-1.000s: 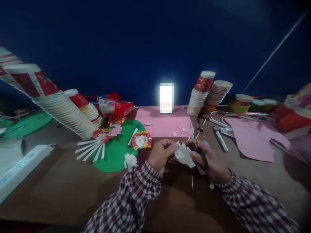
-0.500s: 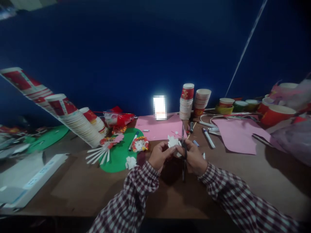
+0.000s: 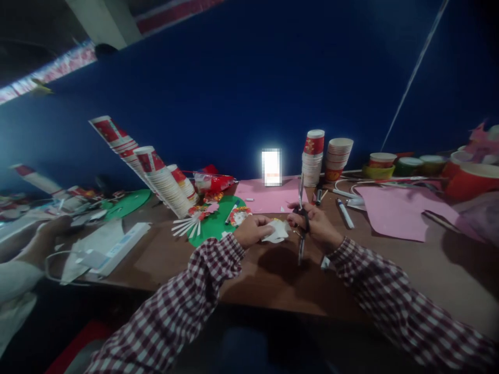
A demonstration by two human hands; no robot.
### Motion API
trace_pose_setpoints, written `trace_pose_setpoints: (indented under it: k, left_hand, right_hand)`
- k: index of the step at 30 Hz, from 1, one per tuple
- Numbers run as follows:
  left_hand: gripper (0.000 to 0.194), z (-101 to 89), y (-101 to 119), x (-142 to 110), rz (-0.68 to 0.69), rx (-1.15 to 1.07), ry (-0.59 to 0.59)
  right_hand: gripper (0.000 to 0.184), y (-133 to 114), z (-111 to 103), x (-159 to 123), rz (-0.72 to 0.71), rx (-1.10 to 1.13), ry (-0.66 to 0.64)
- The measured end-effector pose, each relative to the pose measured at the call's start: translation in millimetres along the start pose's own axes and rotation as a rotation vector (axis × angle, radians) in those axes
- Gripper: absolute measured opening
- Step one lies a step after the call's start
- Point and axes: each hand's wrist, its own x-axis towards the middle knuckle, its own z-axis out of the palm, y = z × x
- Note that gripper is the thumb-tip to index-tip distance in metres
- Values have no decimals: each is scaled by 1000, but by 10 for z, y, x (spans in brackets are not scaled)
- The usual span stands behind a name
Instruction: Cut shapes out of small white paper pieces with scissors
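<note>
Pinched in my left hand is a small piece of white cut paper, held just above the table. My right hand grips a pair of scissors near their middle, the blades pointing up and one end hanging down below the fingers. Paper and scissors are a short way apart. Behind my left hand lies a round green sheet bearing a red, yellow and white paper flower and a fan of white strips. A pink sheet spreads behind both hands.
Leaning stacks of paper cups stand at the left, and more cup stacks at the back. A marker and pink paper lie to the right. At far left, beyond a white power strip, another person's arm reaches in.
My hands have drawn apart, so the scissors now stand off from the white paper. The view has swung to the left, bringing another person's arm into sight.
</note>
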Motion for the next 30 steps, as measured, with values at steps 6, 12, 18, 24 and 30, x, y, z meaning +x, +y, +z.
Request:
trace_pose_setpoints:
  k: [6, 12, 18, 24, 30]
  left_hand:
    - [8, -77, -19, 54, 12, 95, -75]
    - [14, -110, 38, 126, -11, 106, -18]
    - [14, -115, 61, 224, 36, -18, -28]
    - [27, -32, -2, 310, 9, -276, 79]
    - [24, 106, -259, 436, 23, -546, 187]
  right_hand:
    - [33, -73, 27, -12, 53, -59, -130]
    - [32, -172, 52, -43, 131, -120, -210]
    - [36, -119, 56, 50, 147, -148, -226]
    - [42, 13, 86, 167, 79, -162, -76]
    - [39, 106, 67, 216, 37, -152, 54]
